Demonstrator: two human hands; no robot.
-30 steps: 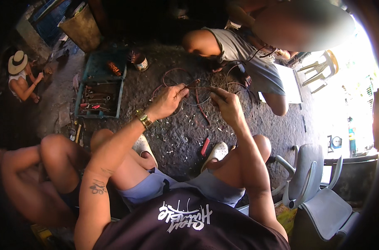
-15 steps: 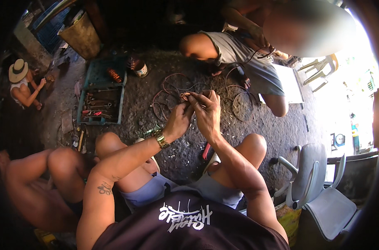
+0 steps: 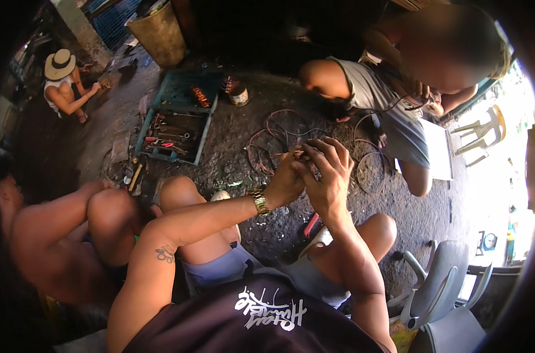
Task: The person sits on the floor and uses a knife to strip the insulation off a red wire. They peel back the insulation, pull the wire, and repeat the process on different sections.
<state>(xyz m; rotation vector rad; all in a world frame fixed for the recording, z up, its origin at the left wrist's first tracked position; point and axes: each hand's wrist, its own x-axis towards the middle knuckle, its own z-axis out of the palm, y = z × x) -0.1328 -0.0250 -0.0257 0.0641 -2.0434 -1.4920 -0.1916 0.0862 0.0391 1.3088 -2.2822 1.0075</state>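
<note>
Hands together over the wire

Dark, gritty floor point(image 3: 238, 147) runs under everyone, with wire loops point(image 3: 279, 138) lying on it and a blue toolbox point(image 3: 176, 120) of tools open to the left. The seated person's left hand point(image 3: 285, 182), gold watch point(image 3: 259, 201) on the wrist, presses against the right hand point(image 3: 329, 176) above the knees. Both sets of fingers are curled in around a small wire piece point(image 3: 296, 154) pinched between them, held in the air just over the loops. Another person point(image 3: 391, 100) crouches beyond, a third point(image 3: 64, 82) in a hat sits far left, and a grey chair point(image 3: 441, 288) stands at lower right
</note>
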